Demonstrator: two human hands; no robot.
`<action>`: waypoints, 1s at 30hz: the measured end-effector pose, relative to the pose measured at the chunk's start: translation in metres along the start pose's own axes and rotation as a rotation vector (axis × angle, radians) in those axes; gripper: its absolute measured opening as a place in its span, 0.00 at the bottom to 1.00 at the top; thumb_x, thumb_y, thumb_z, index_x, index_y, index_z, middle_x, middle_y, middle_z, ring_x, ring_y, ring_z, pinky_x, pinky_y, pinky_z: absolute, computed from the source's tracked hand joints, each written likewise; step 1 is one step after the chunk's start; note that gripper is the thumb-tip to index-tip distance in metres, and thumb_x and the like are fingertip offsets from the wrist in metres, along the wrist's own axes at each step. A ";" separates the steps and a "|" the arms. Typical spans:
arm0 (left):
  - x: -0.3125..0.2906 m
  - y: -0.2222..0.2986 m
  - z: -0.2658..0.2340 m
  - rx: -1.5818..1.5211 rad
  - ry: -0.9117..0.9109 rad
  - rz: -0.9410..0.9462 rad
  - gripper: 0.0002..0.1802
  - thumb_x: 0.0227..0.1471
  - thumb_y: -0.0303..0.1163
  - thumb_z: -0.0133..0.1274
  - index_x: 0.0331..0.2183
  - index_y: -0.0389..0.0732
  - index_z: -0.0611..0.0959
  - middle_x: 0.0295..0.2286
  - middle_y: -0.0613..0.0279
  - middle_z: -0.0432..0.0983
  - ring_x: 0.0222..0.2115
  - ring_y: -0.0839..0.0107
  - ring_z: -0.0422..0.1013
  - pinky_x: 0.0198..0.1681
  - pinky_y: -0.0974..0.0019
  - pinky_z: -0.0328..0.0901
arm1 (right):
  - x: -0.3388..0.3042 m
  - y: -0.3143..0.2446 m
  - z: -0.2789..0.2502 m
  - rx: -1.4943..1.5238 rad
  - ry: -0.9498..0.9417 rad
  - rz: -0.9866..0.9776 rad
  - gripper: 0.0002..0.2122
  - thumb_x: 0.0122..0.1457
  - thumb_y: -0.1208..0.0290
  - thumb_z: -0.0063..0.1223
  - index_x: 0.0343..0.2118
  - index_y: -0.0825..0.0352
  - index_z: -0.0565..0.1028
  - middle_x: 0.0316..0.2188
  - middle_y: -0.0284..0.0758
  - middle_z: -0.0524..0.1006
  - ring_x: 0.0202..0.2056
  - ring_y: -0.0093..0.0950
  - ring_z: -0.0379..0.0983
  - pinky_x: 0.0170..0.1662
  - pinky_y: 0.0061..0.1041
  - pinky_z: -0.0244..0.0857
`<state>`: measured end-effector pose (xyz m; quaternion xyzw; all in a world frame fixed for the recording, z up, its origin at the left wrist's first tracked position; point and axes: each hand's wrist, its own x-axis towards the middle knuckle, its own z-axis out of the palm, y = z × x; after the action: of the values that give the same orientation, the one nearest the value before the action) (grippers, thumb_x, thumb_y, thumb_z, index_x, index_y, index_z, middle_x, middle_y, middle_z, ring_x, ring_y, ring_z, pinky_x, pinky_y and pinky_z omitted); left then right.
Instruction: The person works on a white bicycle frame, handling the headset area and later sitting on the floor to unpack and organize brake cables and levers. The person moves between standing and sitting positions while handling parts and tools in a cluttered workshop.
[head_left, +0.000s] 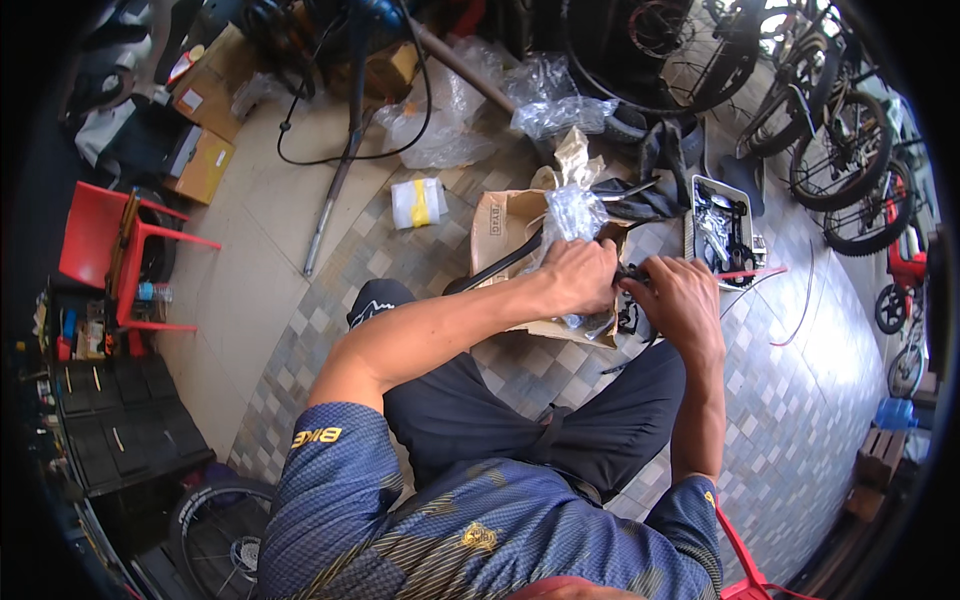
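Note:
Both hands meet over an opened cardboard box (490,232) on the floor between my knees. My left hand (582,275) is closed, its fingers curled at one end of a small black part (629,273). Thumb and fingers of my right hand (682,300) pinch the other end; the fingers hide most of it, so its kind cannot be made out. Crumpled clear plastic wrap (573,212) lies in the box behind my left hand. A long dark tube (508,262) runs slantwise past my left forearm.
A tray of metal tools (720,222) stands right of the box, with a thin red cable (808,300) nearby. At left are a white package with yellow tape (419,203) and a red chair (95,240). Bicycles (845,150) line the right; a stand leg (335,200) reaches the floor.

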<state>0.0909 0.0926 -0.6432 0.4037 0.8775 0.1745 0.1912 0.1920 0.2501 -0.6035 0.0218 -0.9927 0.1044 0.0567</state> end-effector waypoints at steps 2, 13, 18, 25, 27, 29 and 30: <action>-0.003 -0.008 0.003 -0.014 -0.086 0.058 0.34 0.49 0.54 0.60 0.38 0.27 0.79 0.30 0.37 0.81 0.36 0.46 0.80 0.42 0.48 0.72 | -0.006 0.008 0.010 0.040 -0.036 -0.001 0.14 0.52 0.56 0.66 0.29 0.63 0.78 0.24 0.32 0.77 0.35 0.32 0.74 0.40 0.34 0.63; 0.043 -0.327 -0.024 0.013 0.117 -0.317 0.14 0.52 0.38 0.59 0.35 0.39 0.88 0.33 0.48 0.83 0.36 0.54 0.80 0.41 0.55 0.72 | -0.027 0.023 0.073 0.022 -0.136 0.130 0.14 0.51 0.58 0.67 0.29 0.63 0.78 0.25 0.34 0.75 0.34 0.35 0.72 0.42 0.36 0.62; 0.044 -0.466 0.053 -0.166 0.404 -0.525 0.10 0.53 0.34 0.59 0.36 0.42 0.89 0.36 0.51 0.84 0.40 0.52 0.79 0.45 0.55 0.72 | -0.030 0.018 0.108 0.029 -0.169 0.178 0.12 0.49 0.62 0.68 0.29 0.63 0.77 0.25 0.33 0.76 0.34 0.35 0.71 0.41 0.35 0.62; 0.099 -0.504 0.124 -0.015 0.316 -0.514 0.18 0.53 0.29 0.60 0.47 0.37 0.84 0.41 0.45 0.82 0.44 0.49 0.77 0.49 0.54 0.71 | -0.035 0.021 0.132 0.024 -0.317 0.339 0.08 0.52 0.67 0.65 0.33 0.63 0.80 0.29 0.33 0.78 0.36 0.35 0.70 0.44 0.35 0.60; 0.108 -0.500 0.135 0.044 0.302 -0.502 0.17 0.53 0.29 0.60 0.46 0.36 0.83 0.42 0.44 0.80 0.45 0.46 0.76 0.49 0.50 0.70 | -0.034 0.020 0.133 0.034 -0.316 0.367 0.09 0.52 0.67 0.65 0.34 0.63 0.80 0.29 0.33 0.78 0.37 0.35 0.70 0.44 0.34 0.60; 0.113 -0.498 0.143 0.065 0.306 -0.501 0.16 0.54 0.30 0.60 0.44 0.35 0.83 0.42 0.43 0.79 0.46 0.43 0.74 0.49 0.48 0.69 | -0.036 0.020 0.134 0.033 -0.313 0.379 0.09 0.52 0.67 0.66 0.34 0.63 0.80 0.28 0.33 0.78 0.36 0.34 0.71 0.43 0.34 0.60; 0.114 -0.498 0.145 0.057 0.317 -0.505 0.15 0.54 0.30 0.59 0.43 0.34 0.83 0.42 0.42 0.78 0.46 0.42 0.74 0.49 0.47 0.69 | -0.037 0.020 0.133 0.027 -0.309 0.377 0.10 0.51 0.66 0.66 0.35 0.63 0.80 0.28 0.32 0.78 0.35 0.34 0.71 0.43 0.34 0.60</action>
<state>-0.2282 -0.1028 -1.0204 0.1457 0.9736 0.1577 0.0780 0.2136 0.2428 -0.7414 -0.1474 -0.9746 0.1218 -0.1167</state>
